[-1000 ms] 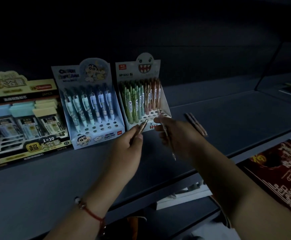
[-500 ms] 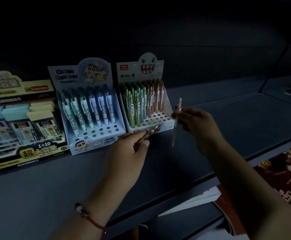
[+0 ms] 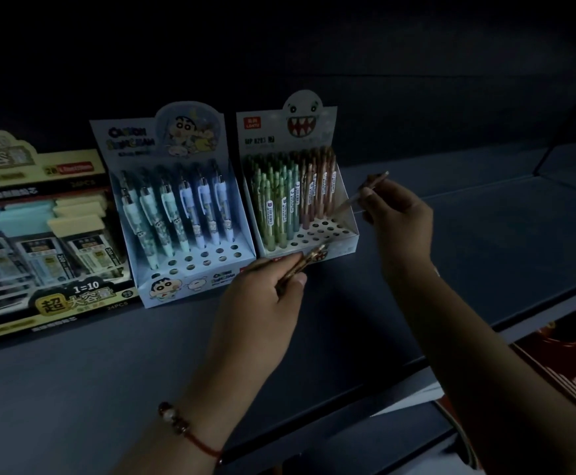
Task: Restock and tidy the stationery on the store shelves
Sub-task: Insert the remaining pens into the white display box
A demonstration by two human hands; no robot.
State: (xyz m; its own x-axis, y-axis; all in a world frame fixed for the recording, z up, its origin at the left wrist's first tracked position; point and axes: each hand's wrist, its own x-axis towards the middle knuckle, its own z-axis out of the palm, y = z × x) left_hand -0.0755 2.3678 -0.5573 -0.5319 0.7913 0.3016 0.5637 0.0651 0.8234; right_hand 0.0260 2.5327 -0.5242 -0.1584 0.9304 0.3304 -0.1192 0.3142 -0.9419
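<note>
Nearest the camera, the left hand (image 3: 262,296) reaches up from the near edge of the dark shelf (image 3: 108,371), a red cord bracelet (image 3: 183,428) on its wrist. Its grip is closed round a brownish pencil (image 3: 308,260), maybe more than one, though the dim light will not settle that. The shaft slants up and to the right, its far end lying at the front lip of the ghost-face pencil box (image 3: 344,240).

A little farther in and to the right, the right hand (image 3: 394,219) pinches a single brown pencil (image 3: 368,188) near its middle. That pencil's long axis is tilted, upper end up and to the right, lower end down and left, and the lower end is over the box's right-hand front corner, above the rows of open holes (image 3: 317,231).

So the right hand is the nearer one to the free holes. Its pencil seems to need righting to near upright before it will drop into a hole beside the standing brown ones.

Behind these, at the left, stands the cartoon pen display (image 3: 183,214), and farther left the lead-refill carton (image 3: 39,241).
</note>
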